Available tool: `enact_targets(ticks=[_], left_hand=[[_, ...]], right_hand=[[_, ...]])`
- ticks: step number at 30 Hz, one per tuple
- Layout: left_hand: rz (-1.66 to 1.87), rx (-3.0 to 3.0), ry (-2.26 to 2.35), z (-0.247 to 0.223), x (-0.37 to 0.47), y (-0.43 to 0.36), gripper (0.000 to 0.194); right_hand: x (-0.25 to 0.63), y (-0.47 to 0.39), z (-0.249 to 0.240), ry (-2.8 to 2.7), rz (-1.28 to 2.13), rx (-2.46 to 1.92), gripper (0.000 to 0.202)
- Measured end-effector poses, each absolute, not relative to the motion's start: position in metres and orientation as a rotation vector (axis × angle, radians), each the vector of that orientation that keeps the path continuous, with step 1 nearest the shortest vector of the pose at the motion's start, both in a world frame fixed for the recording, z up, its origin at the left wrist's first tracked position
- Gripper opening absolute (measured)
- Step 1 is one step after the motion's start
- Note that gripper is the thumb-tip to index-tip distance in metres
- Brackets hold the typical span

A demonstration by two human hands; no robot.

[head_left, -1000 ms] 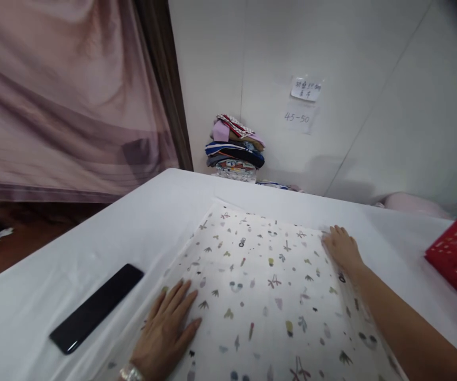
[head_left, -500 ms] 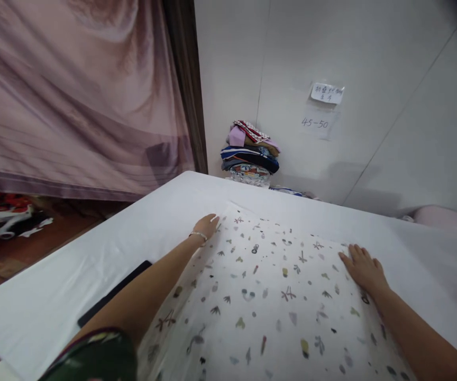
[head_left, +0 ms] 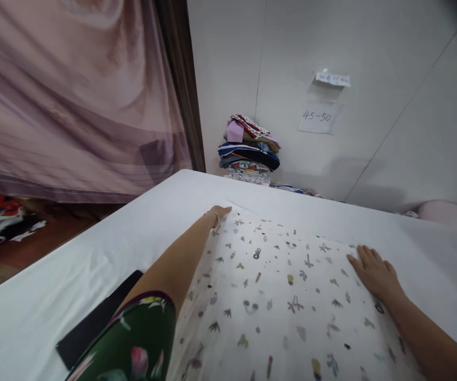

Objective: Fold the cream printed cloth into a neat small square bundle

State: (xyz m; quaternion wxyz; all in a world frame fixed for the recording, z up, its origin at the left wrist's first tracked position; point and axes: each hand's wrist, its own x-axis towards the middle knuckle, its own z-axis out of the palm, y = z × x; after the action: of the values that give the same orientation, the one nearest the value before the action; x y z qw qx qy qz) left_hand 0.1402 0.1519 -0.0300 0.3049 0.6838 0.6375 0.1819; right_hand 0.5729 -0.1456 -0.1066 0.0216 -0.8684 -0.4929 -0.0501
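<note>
A thin white cloth (head_left: 268, 280) printed with small leaves, sprigs and dots lies spread over a white-covered table (head_left: 141, 227). My left hand (head_left: 222, 212), with a bracelet at the wrist, is at the cloth's far left corner, its fingers together and closed on the edge there; the thumb is hard to see. Resting flat on the far right corner is my right hand (head_left: 376, 274), fingers somewhat spread and palm down. The near part of the cloth runs out of view at the bottom.
A dark flat object (head_left: 97, 320) lies beside my left forearm. Folded clothes (head_left: 250, 143) are stacked by the wall beyond the table's far edge. A pink curtain (head_left: 73, 95) hangs at the left, and paper notes (head_left: 319, 117) are on the wall.
My left hand has moved a little farther out and right at the corner, the arm straighter. My right hand stays on its corner. The view has shifted slightly.
</note>
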Motion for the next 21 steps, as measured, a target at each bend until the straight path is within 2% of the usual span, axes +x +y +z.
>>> enact_targets(ticks=[5, 14, 21], left_hand=[[0.364, 1.891, 1.878, -0.031, 0.142, 0.151, 0.037], [0.253, 2.048, 1.955, -0.040, 0.142, 0.150, 0.039], [0.390, 2.413, 1.755, -0.036, 0.154, 0.120, 0.057]], right_hand=[[0.568, -0.145, -0.099, -1.536, -0.111, -2.676, 0.071], [0.564, -0.146, -0.095, -1.522, -0.131, -2.671, 0.070], [0.560, -0.146, -0.095, -1.540, -0.127, -2.684, 0.067]])
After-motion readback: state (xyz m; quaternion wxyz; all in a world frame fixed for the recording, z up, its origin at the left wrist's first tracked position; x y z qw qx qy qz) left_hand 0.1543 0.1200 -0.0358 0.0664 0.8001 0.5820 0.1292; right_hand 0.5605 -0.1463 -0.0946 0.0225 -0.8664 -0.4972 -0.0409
